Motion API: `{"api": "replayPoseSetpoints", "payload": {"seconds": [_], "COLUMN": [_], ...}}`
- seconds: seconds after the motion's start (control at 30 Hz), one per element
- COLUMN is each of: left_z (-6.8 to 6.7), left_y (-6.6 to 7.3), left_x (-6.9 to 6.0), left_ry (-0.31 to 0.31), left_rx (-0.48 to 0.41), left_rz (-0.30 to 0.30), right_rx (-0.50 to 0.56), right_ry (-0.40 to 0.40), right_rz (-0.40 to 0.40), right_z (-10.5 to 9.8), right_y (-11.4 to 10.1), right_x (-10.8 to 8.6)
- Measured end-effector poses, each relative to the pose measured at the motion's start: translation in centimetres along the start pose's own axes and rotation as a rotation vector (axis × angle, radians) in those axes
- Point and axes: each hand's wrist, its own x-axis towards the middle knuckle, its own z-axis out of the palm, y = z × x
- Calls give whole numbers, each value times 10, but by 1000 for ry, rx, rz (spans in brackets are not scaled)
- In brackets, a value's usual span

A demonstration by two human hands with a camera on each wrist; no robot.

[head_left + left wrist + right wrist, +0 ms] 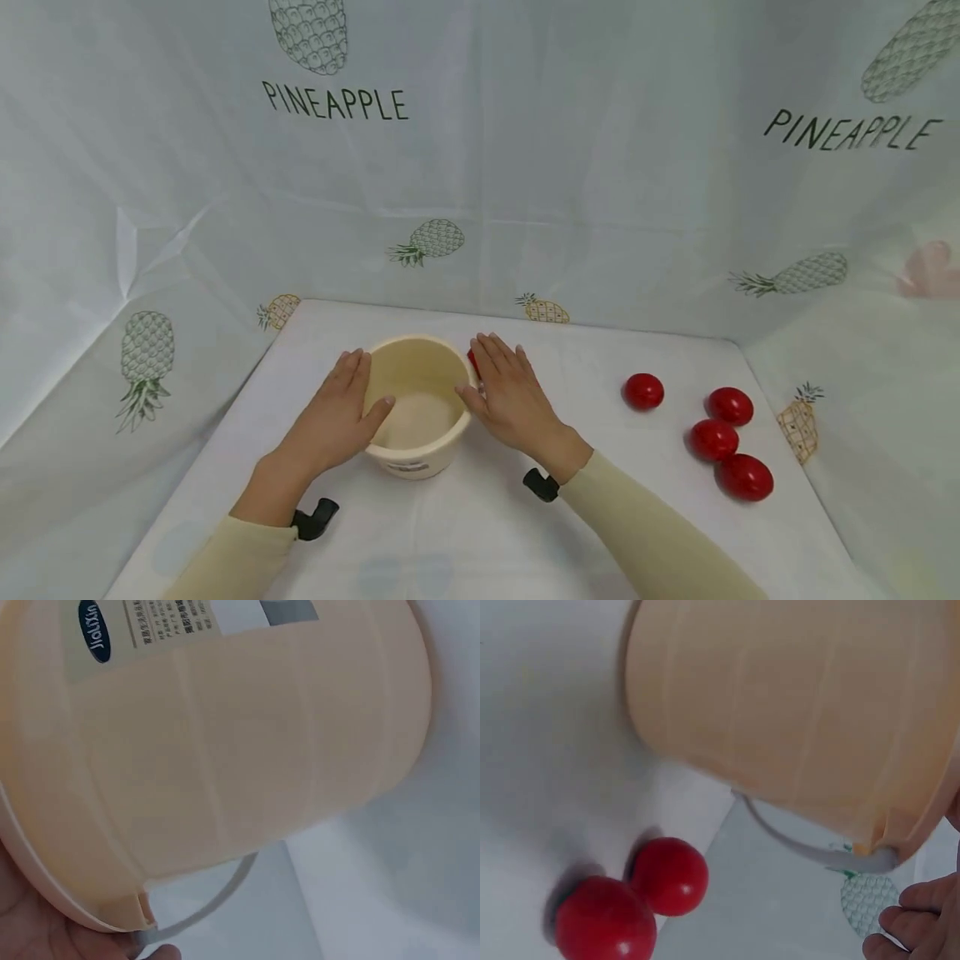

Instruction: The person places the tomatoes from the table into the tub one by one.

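Note:
A cream plastic bucket (411, 454) stands upright on the white-covered table, its inside visible from above. My left hand (333, 417) lies along its left side, fingers straight and together, thumb reaching over the rim. On the opposite side is my right hand (513, 400), fingers extended and thumb at the rim. The left wrist view shows the bucket's wall (225, 750), a printed label (165, 626) and a grey handle (217, 896). Behind my right fingers, a red tomato-like fruit (472, 361) is mostly hidden. Two such fruits (606, 922) show near the bucket in the right wrist view.
Several smooth red fruits lie at the right of the table, one (643, 392) apart and the others (714, 440) clustered near the right edge. A pineapple-print sheet (525, 167) hangs behind and around the table (487, 533).

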Motion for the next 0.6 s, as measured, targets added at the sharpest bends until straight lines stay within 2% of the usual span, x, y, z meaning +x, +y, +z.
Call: {"api": "replayPoseSetpoints", "payload": {"seconds": [0.23,0.6], "left_z": [22,54], "left_y": [48,118], "left_x": [-2,-6], "left_ry": [37,-3], "left_rx": [4,58], "left_rz": [101,254], "right_rx": [13,58], "right_ry": [37,-36], "right_rz": [30,166], "right_z": [-14,-52], "right_y": [19,63], "right_x": [-35,-101]}}
